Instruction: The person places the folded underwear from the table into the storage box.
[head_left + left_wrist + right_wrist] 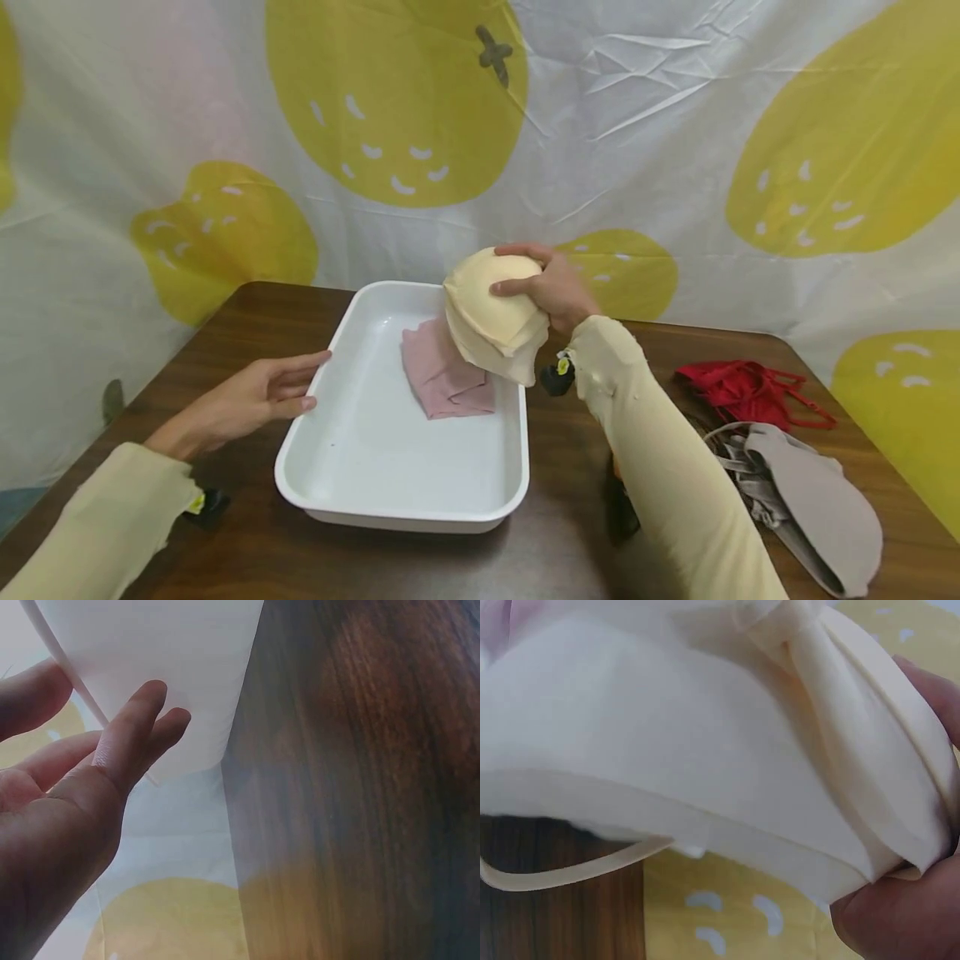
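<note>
"Along the left rim of the white tray (390,479), what do you count?"

"One left hand (247,400): fingers loosely extended, parted from the thumb, touching the rim, nothing clasped."

"Inside?"

"One pink cloth (450,383), folded, on the tray's bottom toward the far right."

"Next?"

"One cream bra (495,304), cups stacked, held up at the tray's far right corner; one strap (525,882) looping below. Whether it touches the cloth, I can't tell from where I stand."

"Held by?"

"One right hand (558,292), thumb and fingers closed firmly on the cups."

"Further right?"

"On the brown table (570,500): one red bra (738,390), crumpled; one grey bra (817,500), just beside it."
</note>
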`<state>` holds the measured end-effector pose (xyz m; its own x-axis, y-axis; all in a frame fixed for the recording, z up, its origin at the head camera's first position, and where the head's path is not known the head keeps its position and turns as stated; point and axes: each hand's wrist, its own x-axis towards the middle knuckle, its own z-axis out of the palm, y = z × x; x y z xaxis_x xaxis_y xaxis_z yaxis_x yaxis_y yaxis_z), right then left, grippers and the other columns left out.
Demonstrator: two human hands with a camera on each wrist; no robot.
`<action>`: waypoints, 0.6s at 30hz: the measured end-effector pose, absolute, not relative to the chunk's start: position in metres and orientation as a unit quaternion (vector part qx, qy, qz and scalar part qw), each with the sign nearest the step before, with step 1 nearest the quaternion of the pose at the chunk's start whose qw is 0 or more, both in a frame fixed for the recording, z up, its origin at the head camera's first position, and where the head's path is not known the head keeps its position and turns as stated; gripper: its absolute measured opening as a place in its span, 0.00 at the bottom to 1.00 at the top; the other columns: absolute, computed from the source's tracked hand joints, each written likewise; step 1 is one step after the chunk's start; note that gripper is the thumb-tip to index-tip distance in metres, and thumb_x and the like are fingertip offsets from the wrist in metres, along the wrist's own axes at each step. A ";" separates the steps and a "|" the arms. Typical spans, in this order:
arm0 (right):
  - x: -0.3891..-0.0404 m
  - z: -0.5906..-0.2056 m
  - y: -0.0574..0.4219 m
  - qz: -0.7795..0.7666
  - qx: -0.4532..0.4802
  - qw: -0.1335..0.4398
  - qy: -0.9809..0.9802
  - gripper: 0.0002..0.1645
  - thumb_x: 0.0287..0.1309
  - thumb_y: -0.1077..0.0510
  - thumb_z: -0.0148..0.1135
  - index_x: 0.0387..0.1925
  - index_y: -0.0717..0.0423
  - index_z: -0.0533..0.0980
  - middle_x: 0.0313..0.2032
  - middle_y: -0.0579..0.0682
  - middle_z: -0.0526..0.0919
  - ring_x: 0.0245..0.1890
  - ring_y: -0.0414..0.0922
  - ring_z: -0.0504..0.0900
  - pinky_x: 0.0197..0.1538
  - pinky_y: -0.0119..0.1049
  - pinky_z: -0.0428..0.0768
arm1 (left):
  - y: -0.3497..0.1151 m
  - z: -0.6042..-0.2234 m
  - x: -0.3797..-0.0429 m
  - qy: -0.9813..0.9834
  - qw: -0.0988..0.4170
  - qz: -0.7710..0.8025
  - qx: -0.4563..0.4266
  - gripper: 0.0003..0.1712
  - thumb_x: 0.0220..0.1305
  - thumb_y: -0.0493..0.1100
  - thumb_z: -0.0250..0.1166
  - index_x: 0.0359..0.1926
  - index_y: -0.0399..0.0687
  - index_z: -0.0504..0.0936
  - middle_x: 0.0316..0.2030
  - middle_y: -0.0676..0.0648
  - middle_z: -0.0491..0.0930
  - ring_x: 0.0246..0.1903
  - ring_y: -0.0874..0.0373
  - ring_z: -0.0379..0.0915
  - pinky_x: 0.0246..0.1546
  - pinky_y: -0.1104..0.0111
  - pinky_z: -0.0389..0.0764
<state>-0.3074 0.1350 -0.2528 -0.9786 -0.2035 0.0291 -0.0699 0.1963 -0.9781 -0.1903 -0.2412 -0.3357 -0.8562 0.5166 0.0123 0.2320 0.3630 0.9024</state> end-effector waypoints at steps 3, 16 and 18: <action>-0.308 -0.256 0.123 -0.627 -0.092 0.056 0.771 0.37 0.48 0.69 0.75 0.62 0.50 0.78 0.64 0.55 0.74 0.37 0.43 0.82 0.34 0.35 0.86 | -0.242 -0.336 -0.189 0.813 0.137 0.517 0.231 0.43 0.71 0.39 0.62 0.77 0.30 0.50 0.72 0.26 0.60 0.69 0.30 0.61 0.55 0.65 0.83; -0.317 -0.279 0.086 -0.615 -0.071 0.051 0.784 0.34 0.45 0.70 0.76 0.57 0.51 0.80 0.62 0.54 0.77 0.48 0.46 0.78 0.42 0.33 0.82 | -0.243 -0.335 -0.189 0.813 0.137 0.518 0.228 0.43 0.70 0.39 0.63 0.77 0.31 0.50 0.72 0.26 0.60 0.69 0.29 0.62 0.55 0.63 0.84; -0.318 -0.282 0.083 -0.607 -0.070 0.062 0.789 0.34 0.46 0.70 0.76 0.57 0.50 0.80 0.61 0.54 0.76 0.49 0.47 0.77 0.44 0.34 0.82 | -0.242 -0.335 -0.189 0.813 0.136 0.517 0.230 0.43 0.71 0.39 0.62 0.77 0.30 0.51 0.72 0.26 0.60 0.69 0.29 0.62 0.55 0.64 0.84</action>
